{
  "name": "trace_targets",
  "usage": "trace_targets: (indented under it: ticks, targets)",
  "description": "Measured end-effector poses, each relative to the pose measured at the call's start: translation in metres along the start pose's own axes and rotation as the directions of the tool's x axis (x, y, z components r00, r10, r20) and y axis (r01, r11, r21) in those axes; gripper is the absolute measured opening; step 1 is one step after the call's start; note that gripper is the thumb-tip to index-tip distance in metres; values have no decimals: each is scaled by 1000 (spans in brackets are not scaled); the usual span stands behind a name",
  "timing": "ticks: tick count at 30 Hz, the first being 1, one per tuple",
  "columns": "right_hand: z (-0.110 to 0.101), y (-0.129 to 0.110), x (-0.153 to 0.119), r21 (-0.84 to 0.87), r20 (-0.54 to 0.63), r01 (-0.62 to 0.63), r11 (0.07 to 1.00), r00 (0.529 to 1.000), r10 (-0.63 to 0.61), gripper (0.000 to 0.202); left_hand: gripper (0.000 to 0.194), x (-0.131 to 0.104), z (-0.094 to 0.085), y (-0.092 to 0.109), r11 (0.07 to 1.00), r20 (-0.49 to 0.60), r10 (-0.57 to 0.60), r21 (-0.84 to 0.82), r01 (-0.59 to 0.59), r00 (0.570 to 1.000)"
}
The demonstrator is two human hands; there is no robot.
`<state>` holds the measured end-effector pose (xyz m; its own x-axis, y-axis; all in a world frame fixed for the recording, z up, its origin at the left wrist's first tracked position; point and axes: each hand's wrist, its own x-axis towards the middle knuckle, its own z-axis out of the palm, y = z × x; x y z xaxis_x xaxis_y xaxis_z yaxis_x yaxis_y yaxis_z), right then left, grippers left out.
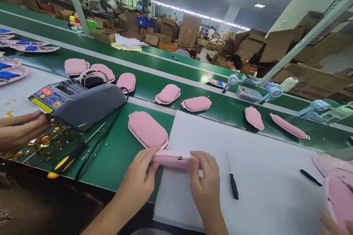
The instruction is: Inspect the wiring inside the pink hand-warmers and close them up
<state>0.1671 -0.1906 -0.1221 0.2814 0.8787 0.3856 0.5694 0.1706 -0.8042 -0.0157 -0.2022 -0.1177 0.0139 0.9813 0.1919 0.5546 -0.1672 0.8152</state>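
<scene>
Between my two hands a pink plastic casing (173, 158) is held edge-on, a small dark slot showing on its near side. My left hand (142, 174) grips its left end, fingers on top and thumb below. The right end is pinched by my right hand (205, 176). Just behind it, another pink oval casing (148, 129) lies on the green bench, close to my left fingers. A black-handled screwdriver (234, 183) rests on the white sheet (264, 176) right of my right hand.
Left, a grey tape dispenser (91, 101) stands by a yellow-black screwdriver (67, 159), tape scraps and a co-worker's hand (24, 130). Several pink casings (196, 103) lie along the green belt (223, 104). At right, another person's hand (329, 224) holds a casing (340, 198).
</scene>
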Motion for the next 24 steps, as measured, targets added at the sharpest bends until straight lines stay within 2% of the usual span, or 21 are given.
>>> trace_targets:
  ticks: [2,4,6,8,10,13,17,20,24]
  targets:
    - [1,1,-11,-66,58,184,981,982,-180,30,33,1,7,-2,993,-70,90,83,-84,994]
    - [4,2,-16,-148,89,360,921,932,-350,26,29,3,15,0,978,-115,169,143,-152,979]
    - [9,2,-16,-193,88,444,875,896,-435,22,20,4,25,3,964,-204,224,187,-187,953]
    - [16,0,-14,-223,32,449,865,890,-454,16,15,7,35,3,955,-318,266,214,-204,910]
    - [22,-2,-11,-250,-30,422,871,896,-443,16,15,10,43,3,953,-379,280,221,-208,882]
    - [26,-6,-7,-256,-32,371,893,920,-391,18,16,14,47,2,956,-393,269,216,-196,879]
    - [18,-9,-5,-211,33,364,907,930,-366,17,17,16,41,2,953,-365,284,211,-218,887]
    - [9,-7,-5,-174,136,406,897,912,-386,18,17,12,39,2,948,-355,294,227,-224,887]
    - [-3,0,-8,-152,251,423,893,891,-379,31,20,2,39,1,942,-305,305,235,-239,902]
